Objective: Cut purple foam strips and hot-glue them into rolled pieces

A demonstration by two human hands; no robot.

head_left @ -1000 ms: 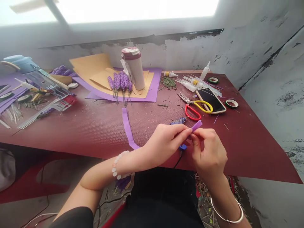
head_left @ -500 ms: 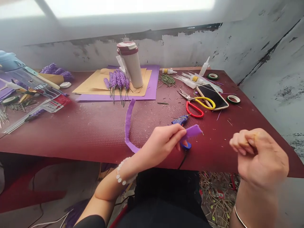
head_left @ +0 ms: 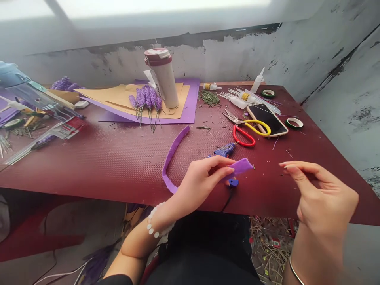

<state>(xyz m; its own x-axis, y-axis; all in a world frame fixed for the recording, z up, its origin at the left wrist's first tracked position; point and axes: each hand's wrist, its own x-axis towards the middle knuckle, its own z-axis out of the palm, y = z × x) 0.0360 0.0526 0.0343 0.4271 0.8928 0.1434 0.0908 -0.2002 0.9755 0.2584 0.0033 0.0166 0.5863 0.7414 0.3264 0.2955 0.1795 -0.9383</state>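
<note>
Between thumb and fingers, my left hand (head_left: 204, 178) pinches a purple strip (head_left: 171, 155) close to one end. That end points right, while the rest curves over the table on the left of my wrist. Partly behind my left hand lies a blue glue gun (head_left: 225, 150). To the right, my right hand (head_left: 322, 186) is raised above the table with thumb and fingertips pressed together; what they hold, if anything, is too small to name. Scissors (head_left: 245, 128) with one red and one yellow handle lie beyond the glue gun.
A phone (head_left: 268, 120), tape rolls (head_left: 294, 123) and glue bottles (head_left: 257, 81) are at the back right. A tumbler (head_left: 164, 79) and lavender stems (head_left: 146, 99) stand or lie on paper sheets (head_left: 108, 99). A blue-lidded jug (head_left: 23, 87) is at the far left.
My right hand's curled fingers have straightened into a fingertip pinch. The strip's free end has swung right. The left edge of the paper sheets has lifted.
</note>
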